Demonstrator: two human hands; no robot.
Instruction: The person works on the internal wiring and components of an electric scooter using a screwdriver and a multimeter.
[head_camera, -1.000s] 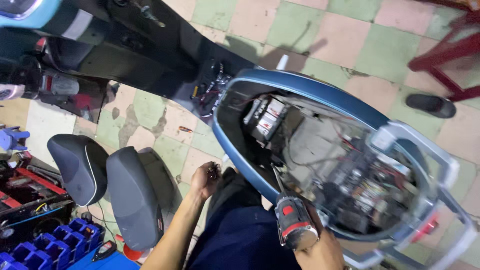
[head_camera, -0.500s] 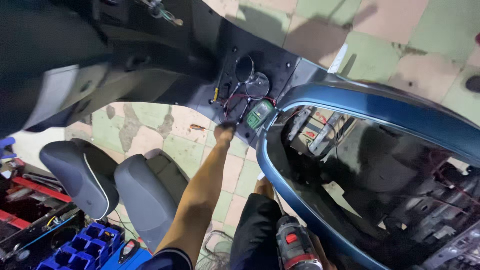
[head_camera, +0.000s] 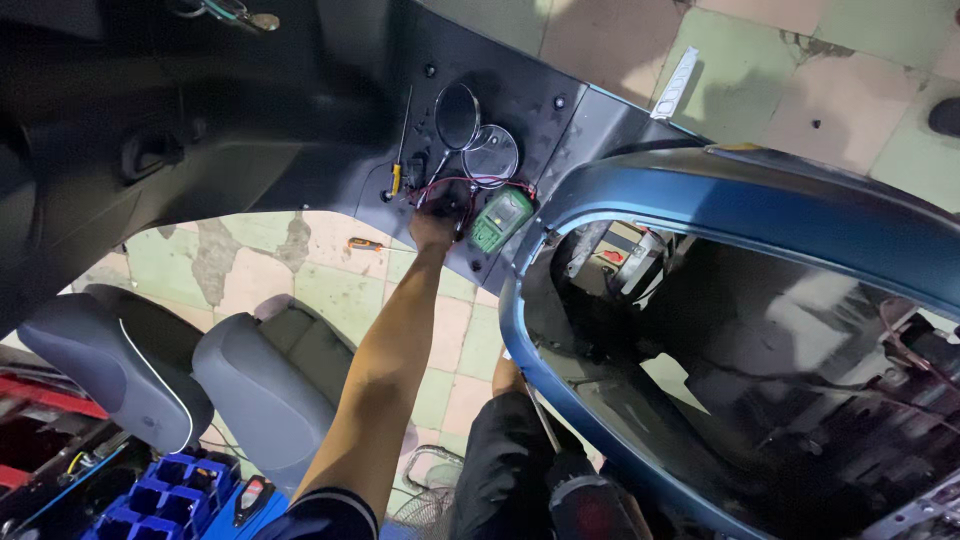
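Our left hand (head_camera: 437, 226) reaches out over the scooter's black footboard (head_camera: 300, 130) and closes on something small among the red and black test leads (head_camera: 455, 186), just left of the green multimeter (head_camera: 500, 217). We cannot tell whether it grips a lead, a probe or a loose part, because the fingers curl away from us. Our right hand is hidden: only a red and black power driver (head_camera: 590, 505) shows at the bottom edge, well below the multimeter, with its long bit (head_camera: 540, 420) pointing up along the blue body panel (head_camera: 760, 215). Whether that hand grips the driver, we cannot tell.

We judge the leads to be the main risk. They loop loosely around the hand, so a tug on one could drag the multimeter across the sloped footboard and off its edge to the tiled floor. The two round lenses (head_camera: 475, 135) just above the multimeter lie unsecured and could slide or get knocked. The yellow-handled screwdriver (head_camera: 398, 150), to the upper left of the multimeter, could roll the same way. The driver bit sits close to the painted panel and could scratch it.

The multimeter is a flat green case with a pale screen, lying tilted on the footboard, touching the leads, just beside the front of the blue panel.
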